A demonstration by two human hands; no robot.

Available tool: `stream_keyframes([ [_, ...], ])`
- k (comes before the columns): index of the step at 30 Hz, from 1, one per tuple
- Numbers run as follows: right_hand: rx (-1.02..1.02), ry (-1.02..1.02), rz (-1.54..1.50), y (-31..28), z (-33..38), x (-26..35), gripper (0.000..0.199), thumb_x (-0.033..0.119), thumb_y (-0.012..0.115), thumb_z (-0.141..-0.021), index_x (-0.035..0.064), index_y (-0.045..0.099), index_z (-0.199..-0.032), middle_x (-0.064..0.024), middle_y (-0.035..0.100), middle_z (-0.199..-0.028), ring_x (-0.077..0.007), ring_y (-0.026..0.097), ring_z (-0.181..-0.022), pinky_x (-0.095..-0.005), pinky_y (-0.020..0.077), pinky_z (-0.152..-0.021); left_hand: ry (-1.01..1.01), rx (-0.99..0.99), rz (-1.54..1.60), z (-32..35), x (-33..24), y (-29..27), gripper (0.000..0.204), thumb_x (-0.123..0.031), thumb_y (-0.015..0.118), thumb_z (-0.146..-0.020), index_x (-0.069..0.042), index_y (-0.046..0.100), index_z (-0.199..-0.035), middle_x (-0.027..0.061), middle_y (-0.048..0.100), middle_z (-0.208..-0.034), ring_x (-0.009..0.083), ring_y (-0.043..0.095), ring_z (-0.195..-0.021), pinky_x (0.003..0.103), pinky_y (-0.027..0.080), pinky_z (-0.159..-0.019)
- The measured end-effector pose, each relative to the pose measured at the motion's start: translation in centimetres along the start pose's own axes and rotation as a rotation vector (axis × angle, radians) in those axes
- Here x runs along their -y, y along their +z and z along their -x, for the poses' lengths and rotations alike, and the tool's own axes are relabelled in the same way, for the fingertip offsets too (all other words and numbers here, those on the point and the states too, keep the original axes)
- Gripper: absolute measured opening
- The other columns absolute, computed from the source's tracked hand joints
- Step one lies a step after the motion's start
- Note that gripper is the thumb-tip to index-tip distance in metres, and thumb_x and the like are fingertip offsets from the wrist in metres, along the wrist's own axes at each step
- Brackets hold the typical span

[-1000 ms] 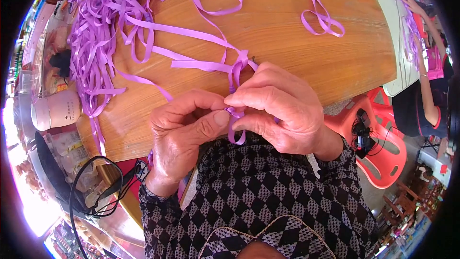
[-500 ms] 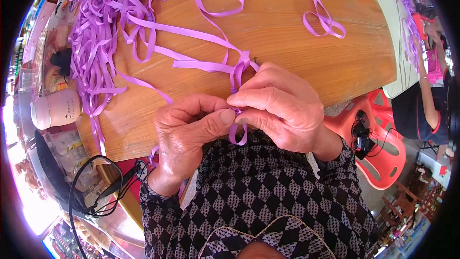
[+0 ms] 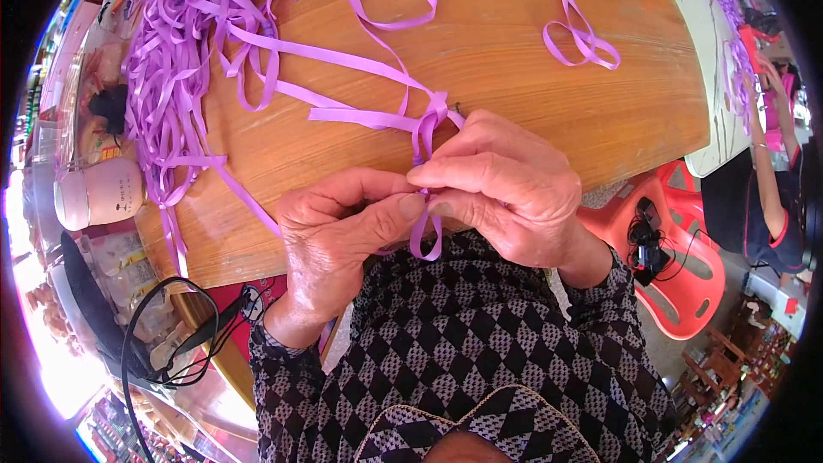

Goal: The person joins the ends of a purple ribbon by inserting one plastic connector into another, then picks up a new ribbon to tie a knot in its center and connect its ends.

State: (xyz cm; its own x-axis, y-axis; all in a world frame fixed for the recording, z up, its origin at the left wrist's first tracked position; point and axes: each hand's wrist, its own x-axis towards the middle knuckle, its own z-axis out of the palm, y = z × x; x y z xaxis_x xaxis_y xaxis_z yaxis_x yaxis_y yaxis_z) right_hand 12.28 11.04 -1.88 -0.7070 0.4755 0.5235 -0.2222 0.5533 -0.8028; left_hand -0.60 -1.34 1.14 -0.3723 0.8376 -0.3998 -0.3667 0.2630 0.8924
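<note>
A strip of purple ribbon [image 3: 426, 240] is pinched between my two hands at the near edge of the wooden table. My left hand [image 3: 343, 221] is closed, thumb and forefinger pressed on the ribbon. From the other side my right hand [image 3: 507, 190] grips it too, thumb against fingers. Below the fingertips hangs a small loop. Just beyond them the ribbon is gathered in a knot [image 3: 435, 105], from which strands run left across the table. The exact crossing of the ribbon under my fingertips is hidden.
A large heap of purple ribbon [image 3: 176, 51] covers the table's [image 3: 514, 0] left side; another ribbon loop [image 3: 583, 39] lies at the far right. At left stand a pale jar [image 3: 101, 193] and black cables [image 3: 176, 351]. Red plastic stools [image 3: 677, 291] stand right; another person's arm [image 3: 765, 163] shows beyond.
My fingers have shifted slightly on the ribbon, and the two thumbs sit a little differently. The ribbon strand left of my left hand has straightened. The other person's arms have moved.
</note>
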Motion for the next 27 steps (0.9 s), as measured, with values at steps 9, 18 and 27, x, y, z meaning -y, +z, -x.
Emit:
stream_keyframes([
  [9, 0.077, -0.105, 0.050, -0.08, -0.18, -0.31, 0.029, 0.006, 0.076, -0.060, 0.0038, 0.068, -0.088, -0.0057, 0.059, -0.076, -0.0180, 0.053, -0.062, -0.0275, 0.0408, -0.052, -0.079, 0.053, 0.074, -0.40, -0.30, -0.30, 0.012, -0.004, 0.064, -0.080, 0.005, 0.064, -0.089, 0.0056, 0.064, -0.076, 0.0072, 0.056, -0.062, 0.019, 0.044, -0.056],
  [18, 0.018, -0.102, 0.019, 0.18, -0.29, -0.25, 0.025, -0.008, 0.070, -0.060, 0.0013, 0.061, -0.081, -0.0079, 0.058, -0.075, -0.0219, 0.052, -0.061, -0.0298, 0.0401, -0.052, -0.133, 0.051, 0.022, -0.55, -0.55, -0.54, 0.013, -0.007, 0.065, -0.080, 0.004, 0.063, -0.086, 0.0059, 0.063, -0.070, 0.0066, 0.054, -0.058, 0.017, 0.039, -0.050],
  [27, 0.065, -0.086, -0.036, 0.12, -0.11, -0.18, 0.028, -0.012, 0.064, -0.059, 0.0011, 0.057, -0.082, -0.0088, 0.058, -0.076, -0.0232, 0.053, -0.064, -0.0315, 0.0411, -0.055, -0.082, 0.024, -0.015, -0.22, -0.36, -0.16, 0.011, -0.004, 0.065, -0.080, 0.004, 0.063, -0.085, 0.0029, 0.062, -0.072, 0.0053, 0.053, -0.061, 0.017, 0.040, -0.052],
])
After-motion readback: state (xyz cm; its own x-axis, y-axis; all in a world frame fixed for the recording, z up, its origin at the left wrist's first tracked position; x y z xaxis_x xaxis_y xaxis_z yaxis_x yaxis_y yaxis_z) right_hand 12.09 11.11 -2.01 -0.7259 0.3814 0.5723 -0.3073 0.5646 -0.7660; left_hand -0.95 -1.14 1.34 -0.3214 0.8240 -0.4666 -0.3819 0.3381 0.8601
